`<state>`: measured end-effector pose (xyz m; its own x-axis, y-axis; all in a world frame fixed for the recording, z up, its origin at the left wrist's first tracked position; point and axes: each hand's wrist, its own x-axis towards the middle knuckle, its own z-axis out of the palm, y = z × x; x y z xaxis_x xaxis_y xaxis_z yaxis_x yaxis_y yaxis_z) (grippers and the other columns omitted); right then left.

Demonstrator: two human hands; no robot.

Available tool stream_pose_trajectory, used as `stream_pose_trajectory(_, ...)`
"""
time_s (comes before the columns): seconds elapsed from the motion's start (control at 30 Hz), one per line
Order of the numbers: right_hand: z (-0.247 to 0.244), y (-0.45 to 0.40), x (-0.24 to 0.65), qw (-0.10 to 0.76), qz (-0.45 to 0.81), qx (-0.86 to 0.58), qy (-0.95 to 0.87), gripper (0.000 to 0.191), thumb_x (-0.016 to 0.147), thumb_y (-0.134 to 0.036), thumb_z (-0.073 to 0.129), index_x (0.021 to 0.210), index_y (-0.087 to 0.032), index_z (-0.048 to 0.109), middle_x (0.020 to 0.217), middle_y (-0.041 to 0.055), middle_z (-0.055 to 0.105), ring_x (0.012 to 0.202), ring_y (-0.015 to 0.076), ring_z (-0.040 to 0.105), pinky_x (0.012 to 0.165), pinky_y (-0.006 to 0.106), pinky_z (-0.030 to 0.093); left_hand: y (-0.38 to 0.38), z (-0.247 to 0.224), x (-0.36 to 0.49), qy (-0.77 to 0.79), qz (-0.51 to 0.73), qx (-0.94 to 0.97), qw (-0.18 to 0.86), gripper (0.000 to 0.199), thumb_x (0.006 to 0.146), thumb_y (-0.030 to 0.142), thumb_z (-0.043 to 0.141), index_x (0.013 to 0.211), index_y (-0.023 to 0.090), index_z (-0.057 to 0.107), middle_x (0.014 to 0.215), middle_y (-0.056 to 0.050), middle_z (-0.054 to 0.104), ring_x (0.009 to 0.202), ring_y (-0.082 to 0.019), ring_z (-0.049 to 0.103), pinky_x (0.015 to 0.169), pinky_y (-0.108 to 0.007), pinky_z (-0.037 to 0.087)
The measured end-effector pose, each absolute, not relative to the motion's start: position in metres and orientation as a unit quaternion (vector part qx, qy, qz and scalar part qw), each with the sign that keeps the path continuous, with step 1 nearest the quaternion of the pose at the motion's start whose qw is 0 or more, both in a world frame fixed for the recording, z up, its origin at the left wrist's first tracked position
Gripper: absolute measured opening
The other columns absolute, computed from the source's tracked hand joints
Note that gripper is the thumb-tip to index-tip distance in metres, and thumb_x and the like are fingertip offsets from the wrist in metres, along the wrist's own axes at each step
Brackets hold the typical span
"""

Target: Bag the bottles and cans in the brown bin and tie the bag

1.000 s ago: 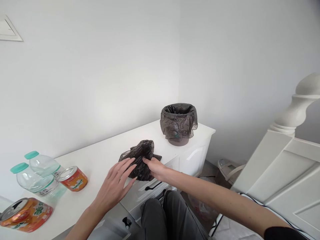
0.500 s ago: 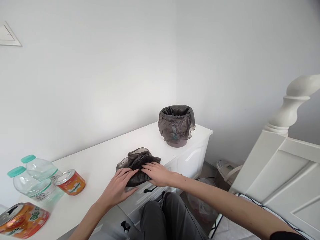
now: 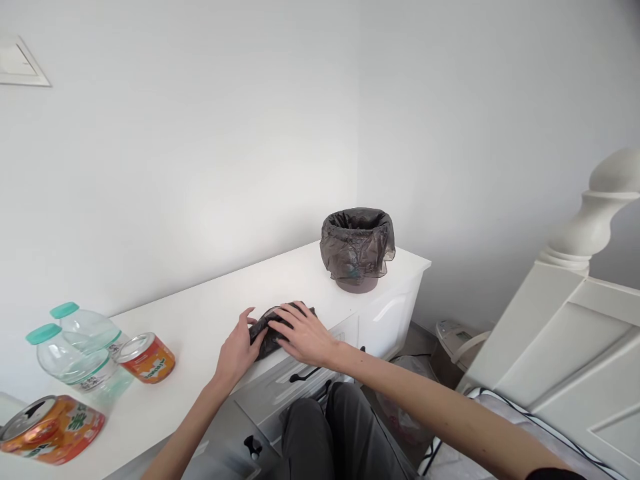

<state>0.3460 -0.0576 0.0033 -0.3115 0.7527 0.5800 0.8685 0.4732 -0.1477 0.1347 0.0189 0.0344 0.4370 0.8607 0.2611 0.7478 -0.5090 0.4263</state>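
A crumpled black plastic bag (image 3: pixel 269 341) lies at the front edge of the white cabinet top, partly hidden under both hands. My left hand (image 3: pixel 237 352) is at the bag's left end, thumb on the near side and fingers behind, pinching its edge. From the right, my right hand (image 3: pixel 311 340) rests on top of the bag, fingers spread and lying flat over it. Farther back stands a small round bin (image 3: pixel 357 287), lined with a black bag (image 3: pixel 356 257) folded down over its rim.
On the left of the cabinet top (image 3: pixel 200 313) stand two clear bottles with teal caps (image 3: pixel 44 333), an orange drink can (image 3: pixel 147 360) and a larger orange can (image 3: pixel 55 430). Below the front edge are drawers with black handles (image 3: pixel 304 375). A white bed frame (image 3: pixel 565 333) rises at right.
The bag has become smaller and flatter under my hands. My left hand has moved from lying over the bag to its left edge. My right hand's fingers have spread and shifted slightly up.
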Motion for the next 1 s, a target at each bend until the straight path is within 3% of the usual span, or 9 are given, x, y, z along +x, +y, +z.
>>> stream_pose_trajectory(0.07, -0.001, -0.056, 0.339, 0.270, -0.086, -0.496, -0.821, 0.050, 0.108, -0.043, 0.046, 0.153, -0.022, 0.049, 0.160, 0.0137, 0.048, 0.153, 0.0318, 0.034, 0.126, 0.059, 0.024, 0.032, 0.019, 0.135, 0.479, 0.233, 0.840, 0.105, 0.061, 0.097, 0.052, 0.046, 0.149, 0.021, 0.039, 0.128, -0.013, 0.067, 0.100, -0.029, 0.071, 0.082, -0.041, 0.056)
stream_pose_trajectory(0.13, -0.007, -0.053, 0.337, 0.242, -0.046, -0.514, -0.822, 0.054, 0.109, -0.052, 0.038, 0.154, -0.024, 0.049, 0.163, 0.0129, 0.045, 0.154, 0.0323, 0.033, 0.126, 0.060, 0.024, 0.044, 0.002, 0.130, 0.477, 0.243, 0.841, 0.076, 0.057, 0.098, 0.050, 0.045, 0.146, 0.019, 0.047, 0.135, -0.017, 0.063, 0.118, -0.033, 0.065, 0.096, -0.048, 0.053)
stream_pose_trajectory(0.27, -0.017, -0.043, 0.345, 0.218, 0.055, -0.526, -0.820, 0.059, 0.110, -0.056, 0.030, 0.160, -0.028, 0.041, 0.171, 0.0071, 0.031, 0.160, 0.0285, 0.023, 0.127, 0.055, 0.024, 0.062, -0.028, 0.108, 0.502, 0.211, 0.839, 0.005, 0.054, 0.102, 0.050, 0.037, 0.141, 0.022, 0.060, 0.162, -0.018, 0.044, 0.154, -0.045, 0.027, 0.116, -0.070, 0.030)
stream_pose_trajectory(0.37, -0.017, -0.036, 0.351, 0.206, 0.098, -0.520, -0.823, 0.062, 0.110, -0.058, 0.025, 0.162, -0.026, 0.039, 0.173, 0.0063, 0.027, 0.161, 0.0279, 0.018, 0.129, 0.054, 0.021, 0.069, -0.039, 0.091, 0.505, 0.200, 0.839, -0.014, 0.057, 0.103, 0.047, 0.031, 0.145, 0.019, 0.059, 0.166, -0.018, 0.039, 0.160, -0.044, 0.014, 0.119, -0.071, 0.024)
stream_pose_trajectory(0.57, -0.019, -0.049, 0.333, 0.219, 0.059, -0.552, -0.802, 0.062, 0.110, -0.055, 0.030, 0.161, -0.022, 0.040, 0.173, 0.0111, 0.026, 0.161, 0.0338, 0.016, 0.129, 0.061, 0.016, 0.070, -0.038, 0.075, 0.473, 0.272, 0.838, 0.029, 0.062, 0.103, 0.050, 0.032, 0.148, 0.014, 0.054, 0.160, -0.020, 0.048, 0.158, -0.038, 0.028, 0.122, -0.063, 0.033)
stream_pose_trajectory(0.67, -0.024, -0.068, 0.305, 0.248, 0.032, -0.578, -0.777, 0.062, 0.108, -0.057, 0.034, 0.162, -0.026, 0.039, 0.173, 0.0112, 0.026, 0.161, 0.0391, 0.015, 0.126, 0.070, 0.014, 0.065, -0.030, 0.074, 0.480, 0.314, 0.815, 0.088, 0.062, 0.103, 0.055, 0.036, 0.146, 0.014, 0.053, 0.159, -0.018, 0.049, 0.155, -0.034, 0.035, 0.125, -0.058, 0.033)
stream_pose_trajectory(0.8, -0.021, -0.069, 0.286, 0.231, 0.075, -0.587, -0.772, 0.065, 0.106, -0.062, 0.030, 0.161, -0.027, 0.042, 0.171, 0.0124, 0.030, 0.159, 0.0451, 0.018, 0.120, 0.078, 0.015, 0.054, -0.014, 0.078, 0.517, 0.347, 0.768, 0.150, 0.064, 0.101, 0.061, 0.036, 0.138, 0.015, 0.059, 0.155, -0.018, 0.054, 0.148, -0.033, 0.046, 0.124, -0.055, 0.034)
stream_pose_trajectory(1.0, -0.003, -0.011, 0.331, 0.211, 0.134, -0.645, -0.722, 0.062, 0.107, -0.060, 0.028, 0.159, -0.032, 0.044, 0.171, 0.0086, 0.032, 0.159, 0.0382, 0.021, 0.122, 0.075, 0.007, 0.040, 0.005, 0.083, 0.540, 0.348, 0.747, 0.170, 0.061, 0.100, 0.062, 0.037, 0.131, 0.018, 0.063, 0.149, -0.015, 0.061, 0.143, -0.034, 0.052, 0.120, -0.054, 0.040)
